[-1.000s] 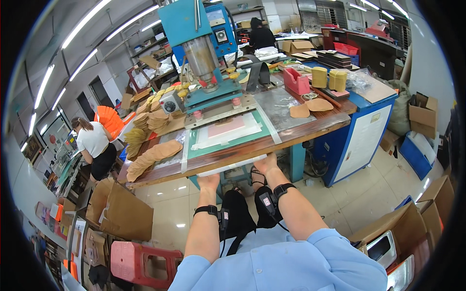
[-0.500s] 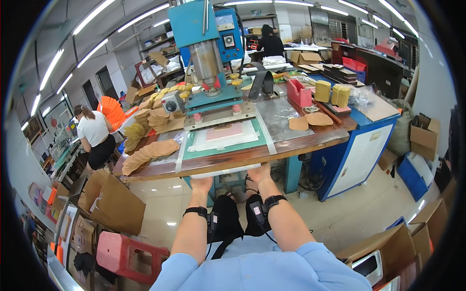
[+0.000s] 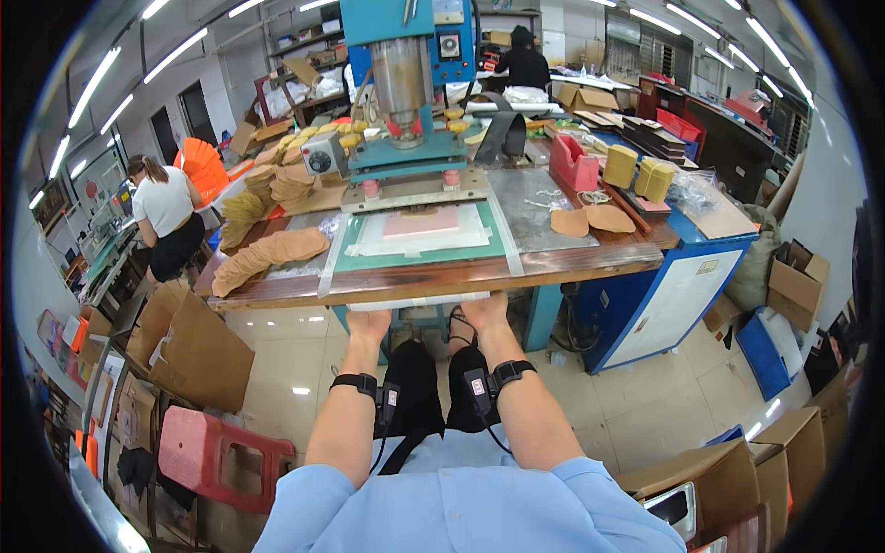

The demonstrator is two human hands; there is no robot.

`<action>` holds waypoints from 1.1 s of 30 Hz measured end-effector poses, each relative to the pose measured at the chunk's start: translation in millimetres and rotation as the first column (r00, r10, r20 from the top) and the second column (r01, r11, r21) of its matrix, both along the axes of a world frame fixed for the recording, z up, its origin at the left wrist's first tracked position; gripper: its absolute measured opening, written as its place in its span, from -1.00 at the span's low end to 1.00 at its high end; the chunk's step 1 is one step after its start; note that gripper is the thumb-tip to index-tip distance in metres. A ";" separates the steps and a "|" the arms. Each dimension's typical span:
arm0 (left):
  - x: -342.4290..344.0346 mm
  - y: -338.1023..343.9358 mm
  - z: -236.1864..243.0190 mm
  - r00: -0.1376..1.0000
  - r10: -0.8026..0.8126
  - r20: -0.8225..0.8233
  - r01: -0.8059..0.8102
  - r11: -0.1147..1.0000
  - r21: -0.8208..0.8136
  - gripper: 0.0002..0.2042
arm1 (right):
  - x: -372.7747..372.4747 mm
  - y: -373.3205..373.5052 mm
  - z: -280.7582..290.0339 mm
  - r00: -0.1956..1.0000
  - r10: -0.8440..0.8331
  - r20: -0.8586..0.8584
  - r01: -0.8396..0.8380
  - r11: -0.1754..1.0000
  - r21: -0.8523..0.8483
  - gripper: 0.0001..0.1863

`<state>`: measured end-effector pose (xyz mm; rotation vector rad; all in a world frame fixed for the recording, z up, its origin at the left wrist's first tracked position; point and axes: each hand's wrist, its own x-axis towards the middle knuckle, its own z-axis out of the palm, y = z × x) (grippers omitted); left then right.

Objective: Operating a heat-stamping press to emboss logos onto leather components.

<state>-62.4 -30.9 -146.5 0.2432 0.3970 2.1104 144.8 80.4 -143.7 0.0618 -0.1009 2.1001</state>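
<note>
Head view: left hand (image 3: 369, 323) and right hand (image 3: 486, 311) both grip the front edge of the green sliding tray (image 3: 419, 253) – fingers curled under, hidden. An uneven push could skew the pink sheet (image 3: 421, 222) under the blue press (image 3: 403, 83).

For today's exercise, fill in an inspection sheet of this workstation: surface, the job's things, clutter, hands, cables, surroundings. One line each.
Surface: wooden workbench, worn front edge.
Job's things: green tray with white sheets and a pink piece, under the blue press machine.
Clutter: tan cut pieces stacked left, two more right; yellow blocks; red holder.
Hands: left hand and right hand grip the tray's front edge.
Cables: thin leads from the wrist straps.
Surroundings: cardboard boxes, red stool, person at left bench.
</note>
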 end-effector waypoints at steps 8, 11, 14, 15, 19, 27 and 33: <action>15.3 -24.4 10.6 0.994 -0.101 0.050 0.105 0.990 -0.089 -0.61 | 50.8 -9.5 -20.2 0.727 0.245 0.641 -0.412 0.903 0.124 -0.66; 10.0 -48.0 -10.6 0.870 -0.493 0.001 0.453 0.800 -0.394 -0.58 | 88.9 -34.3 15.6 0.331 -0.064 0.941 -0.752 0.584 0.304 -0.61; 43.3 -78.8 47.0 0.628 -0.741 -0.237 0.632 0.663 -0.401 -0.67 | 95.7 -44.2 100.1 0.297 -0.168 0.940 -0.897 0.288 0.335 -0.65; 46.2 -79.9 67.4 0.533 -0.773 -0.344 0.668 0.634 -0.391 -0.68 | 90.4 -46.9 131.7 0.295 -0.194 0.936 -0.901 0.271 0.340 -0.69; 39.6 -48.4 138.2 0.416 -0.604 -0.680 0.514 0.773 -0.373 -0.76 | 48.5 -21.1 186.5 0.378 -0.617 0.690 -0.869 0.020 0.495 -0.64; -6.4 20.8 127.7 0.398 -0.269 -0.877 -0.045 0.949 -0.312 -0.80 | -53.9 57.1 153.9 0.126 -0.982 0.138 -0.956 -0.083 0.280 -0.44; 0.8 14.2 129.9 0.401 -0.265 -0.877 -0.053 0.949 -0.311 -0.81 | -79.2 64.1 159.2 -0.046 -0.985 0.166 -0.988 0.070 0.137 -0.34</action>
